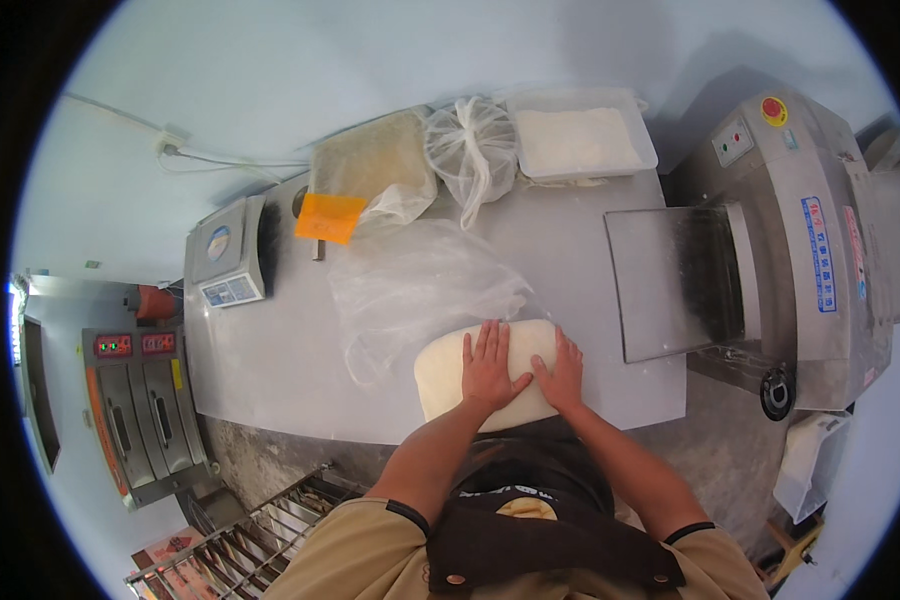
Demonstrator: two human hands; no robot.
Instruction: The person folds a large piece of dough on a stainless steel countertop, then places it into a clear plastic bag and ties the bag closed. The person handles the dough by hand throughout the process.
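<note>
A thick, pale slab of dough [442, 375] lies on the metal worktable [285, 360] at its front edge, close against my apron. My left hand [489, 367] rests flat on the middle of the dough, fingers pointing away from me. On the dough's right end lies my right hand [560, 373], its fingers along the side edge and its thumb towards the left thumb. Neither hand grasps anything. Just beyond the dough a clear plastic sheet or bag [420, 277] is spread, crumpled near the dough.
At right stands a dough sheeter [810, 225] with a metal feed tray [667, 285]. Along the wall are a flour-filled plastic bin [581, 142], a tied plastic bag [471, 150] and a covered tray [375, 157]. An orange scraper [330, 217] and a scale [229, 251] sit left.
</note>
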